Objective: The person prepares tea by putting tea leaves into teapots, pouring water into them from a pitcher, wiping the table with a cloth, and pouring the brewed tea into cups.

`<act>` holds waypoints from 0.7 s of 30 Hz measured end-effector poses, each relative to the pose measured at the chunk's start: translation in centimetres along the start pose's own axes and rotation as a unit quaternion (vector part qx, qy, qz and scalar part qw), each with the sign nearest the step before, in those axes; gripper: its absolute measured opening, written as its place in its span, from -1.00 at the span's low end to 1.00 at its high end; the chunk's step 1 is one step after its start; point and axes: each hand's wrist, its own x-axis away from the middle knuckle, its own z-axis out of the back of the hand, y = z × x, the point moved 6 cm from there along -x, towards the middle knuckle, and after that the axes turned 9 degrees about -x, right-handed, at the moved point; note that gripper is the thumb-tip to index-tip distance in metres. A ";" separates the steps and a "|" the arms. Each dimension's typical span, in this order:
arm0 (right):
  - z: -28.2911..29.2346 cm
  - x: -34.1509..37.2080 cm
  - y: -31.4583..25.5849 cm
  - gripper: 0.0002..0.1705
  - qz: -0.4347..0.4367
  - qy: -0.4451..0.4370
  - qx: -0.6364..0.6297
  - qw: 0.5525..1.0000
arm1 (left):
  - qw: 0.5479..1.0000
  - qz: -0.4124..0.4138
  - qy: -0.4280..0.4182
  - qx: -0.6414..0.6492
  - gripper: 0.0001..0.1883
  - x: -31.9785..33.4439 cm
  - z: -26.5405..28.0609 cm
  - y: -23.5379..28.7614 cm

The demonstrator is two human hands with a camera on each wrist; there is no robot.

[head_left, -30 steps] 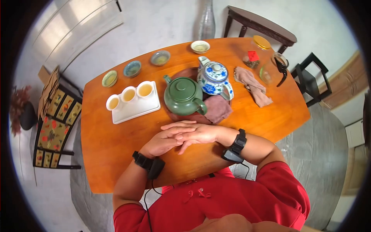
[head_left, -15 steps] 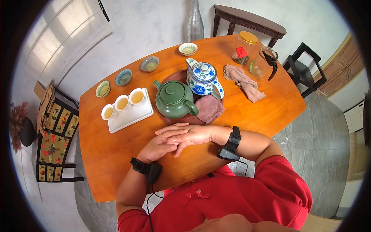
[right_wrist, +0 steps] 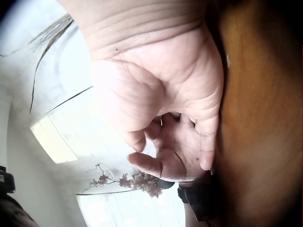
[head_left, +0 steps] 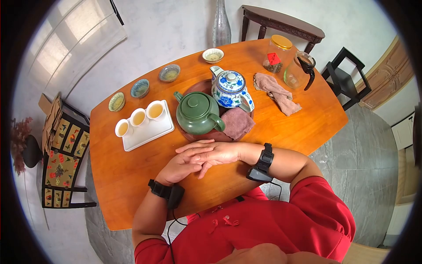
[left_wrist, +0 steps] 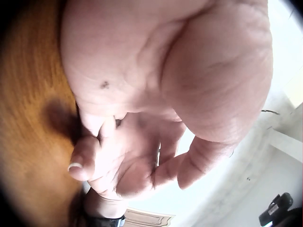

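Observation:
Near the front edge of the wooden table (head_left: 132, 193), my left hand (head_left: 176, 168) and right hand (head_left: 223, 154) rest together, fingers loosely crossed over one another. Neither holds an object. In the left wrist view the left palm (left_wrist: 128, 71) fills the frame, the other hand beyond it. The right wrist view shows the right palm (right_wrist: 161, 80) close by the tabletop. Just beyond the fingers stand a green teapot (head_left: 198, 110) and a blue-and-white teapot (head_left: 229, 90) on a round brown tray (head_left: 187, 134). A folded purple-brown cloth (head_left: 238, 123) lies beside them.
To the left, a white tray (head_left: 151, 140) bears three tea-filled white cups (head_left: 138, 117). Several small bowls (head_left: 140, 89) line the far edge. Rightward are a crumpled pink cloth (head_left: 281, 97), a yellow-lidded jar (head_left: 274, 57) and a glass pitcher (head_left: 293, 75) with a black handle.
The head view has shifted slightly, so the table and its things sit a little further left in the picture. The hands stay joined in the same pose.

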 end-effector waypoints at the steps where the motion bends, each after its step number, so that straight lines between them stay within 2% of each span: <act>1: 0.1 0.0 0.1 -0.04 -0.003 0.005 -0.010 1.000 | 0.999 -0.009 -0.013 -0.044 -0.55 -0.1 -0.3 0.5; 3: -0.2 0.0 -0.1 -0.06 0.007 0.002 0.020 1.000 | 0.996 -0.017 -0.026 -0.088 -0.55 -0.3 -0.3 0.6; 7: -0.7 0.4 -0.3 -0.11 -0.002 -0.003 0.119 0.993 | 0.998 -0.039 -0.045 -0.030 -0.58 -0.5 0.5 -0.4; 9: -0.6 0.5 -0.6 -0.12 -0.008 0.009 0.079 0.997 | 0.998 -0.051 -0.046 -0.003 -0.58 -0.1 0.4 -0.1; 10: -0.4 0.4 -0.5 -0.13 -0.012 0.026 0.042 0.999 | 0.999 -0.029 -0.018 0.004 -0.60 -0.1 0.1 0.0; 12: 0.3 0.1 0.3 -0.16 -0.001 -0.003 0.032 0.999 | 1.000 -0.009 0.026 0.009 -0.62 0.0 0.2 0.0; 14: 0.8 0.3 0.6 -0.15 -0.041 0.043 0.040 0.997 | 0.994 -0.056 -0.015 -0.096 -0.50 -0.2 0.1 0.6; 15: 0.0 0.5 -0.4 -0.12 -0.034 0.048 0.069 0.996 | 0.982 -0.086 -0.023 -0.168 -0.57 -0.4 -0.4 1.5; 16: -0.4 0.6 -0.4 -0.12 -0.043 0.037 0.068 0.996 | 0.982 -0.084 -0.009 -0.170 -0.57 -0.4 -0.1 1.4; 18: -0.6 0.5 -0.8 -0.09 0.001 0.036 0.081 0.996 | 0.980 -0.112 -0.026 -0.162 -0.66 -0.2 0.1 1.2; 19: -0.1 0.5 -0.6 -0.08 0.002 0.048 0.096 0.994 | 0.972 -0.133 -0.040 -0.191 -0.64 -0.2 0.2 1.4; 21: -0.1 0.4 -0.7 -0.09 -0.013 0.044 0.091 0.995 | 0.972 -0.120 -0.035 -0.201 -0.64 -0.3 0.5 1.5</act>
